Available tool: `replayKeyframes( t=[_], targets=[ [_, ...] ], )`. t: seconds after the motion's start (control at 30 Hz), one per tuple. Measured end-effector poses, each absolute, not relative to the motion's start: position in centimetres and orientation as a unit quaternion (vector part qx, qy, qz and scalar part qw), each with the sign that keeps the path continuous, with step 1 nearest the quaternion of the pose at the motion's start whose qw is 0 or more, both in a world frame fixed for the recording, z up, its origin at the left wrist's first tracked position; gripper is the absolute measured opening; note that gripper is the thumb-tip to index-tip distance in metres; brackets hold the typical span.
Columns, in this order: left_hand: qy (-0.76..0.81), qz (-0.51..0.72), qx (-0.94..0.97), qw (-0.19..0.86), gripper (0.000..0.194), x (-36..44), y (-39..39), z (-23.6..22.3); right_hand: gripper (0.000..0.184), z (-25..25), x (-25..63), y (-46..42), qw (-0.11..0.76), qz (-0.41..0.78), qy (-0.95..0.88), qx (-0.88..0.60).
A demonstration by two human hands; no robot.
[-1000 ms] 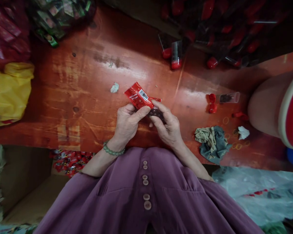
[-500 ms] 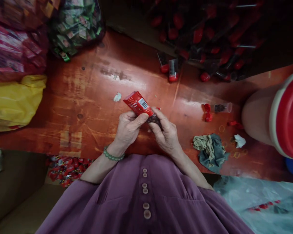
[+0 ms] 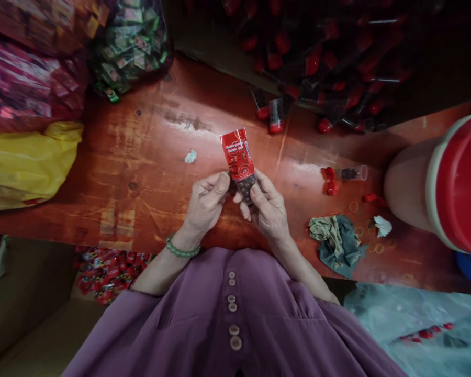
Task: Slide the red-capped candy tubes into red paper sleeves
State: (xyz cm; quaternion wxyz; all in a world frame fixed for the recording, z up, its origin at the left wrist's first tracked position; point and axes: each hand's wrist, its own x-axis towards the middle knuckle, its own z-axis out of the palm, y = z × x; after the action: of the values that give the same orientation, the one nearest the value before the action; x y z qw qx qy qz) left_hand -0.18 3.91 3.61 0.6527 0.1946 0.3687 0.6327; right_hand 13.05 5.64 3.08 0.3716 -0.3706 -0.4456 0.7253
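Observation:
A red printed bubble gum packet [image 3: 240,161] stands tilted in front of me, its clear lower part showing dark round balls. My right hand [image 3: 270,207] grips that lower end, thumb on the front face and fingers behind. Close by the packet's left edge, my left hand [image 3: 207,201] has its thumb and fingers pressed together. Whether anything is between them, or whether they touch the packet, I cannot tell.
On the reddish wooden table [image 3: 153,173] lie a crumpled cloth [image 3: 339,243], a clear tube of dark balls [image 3: 354,173], and red caps [image 3: 331,187]. A lidded bucket [image 3: 408,183] stands right. Filled bags [image 3: 35,78] sit left; many red-capped tubes [image 3: 314,63] lie at the back.
The packet has turned more upright, its printed front now facing me. My left hand has come off the printed face to the packet's left side; the right thumb now lies over the lower front.

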Motion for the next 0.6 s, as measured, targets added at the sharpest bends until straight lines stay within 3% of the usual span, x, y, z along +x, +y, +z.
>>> replayKeyframes(
  t=[0.3, 0.4, 0.47, 0.6],
  targets=[
    [0.416, 0.621, 0.218, 0.628, 0.04, 0.6, 3.3, 2.3, 0.05, 3.0, 11.5, 4.7, 0.396, 0.688, -0.439, -0.421],
    [0.441, 0.626, 0.243, 0.596, 0.03, 0.1, 3.5, 2.1, 0.05, 2.9, 11.0, 4.8, 0.403, 0.691, -0.428, -0.421],
    [0.495, 0.65, 0.276, 0.507, 0.024, -0.3, 3.7, 2.1, 0.051, 2.8, 10.9, 4.9, 0.401, 0.696, -0.424, -0.418],
    [0.589, 0.645, 0.428, 0.232, 0.018, -1.1, 3.6, 1.9, 0.05, 3.0, 10.9, 5.2, 0.392, 0.704, -0.42, -0.419]
  ],
)
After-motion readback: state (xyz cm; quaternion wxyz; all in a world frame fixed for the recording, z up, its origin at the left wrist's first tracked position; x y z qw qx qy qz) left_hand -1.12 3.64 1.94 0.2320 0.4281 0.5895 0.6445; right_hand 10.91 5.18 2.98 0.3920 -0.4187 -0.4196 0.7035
